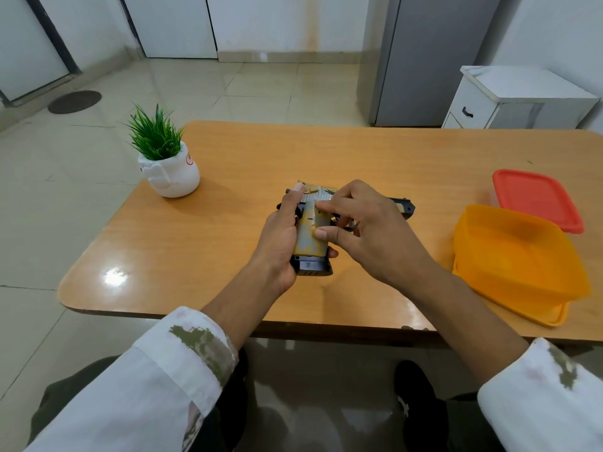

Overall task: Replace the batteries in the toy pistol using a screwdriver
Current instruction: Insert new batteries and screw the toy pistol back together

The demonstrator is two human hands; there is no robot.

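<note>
Over the middle of the wooden table (228, 262), a toy pistol (310, 236) with a worn yellow body is held between both hands. Its grip points toward the person, ending in a black base at the near end; its black muzzle projects to the right, past the right hand. The left hand (280, 243) wraps the grip from the left, forefinger lying along the rear of the pistol. The right hand (368, 236) is curled over the pistol's middle, thumb tip and forefinger tip pressed on the upper face of the grip. Whether the pistol touches the tabletop cannot be told. Left of the pistol and farther off stands a potted plant (169, 171). Well to the pistol's right sit an orange container (522, 265) and, beyond it, a red-lidded box (538, 197).
</note>
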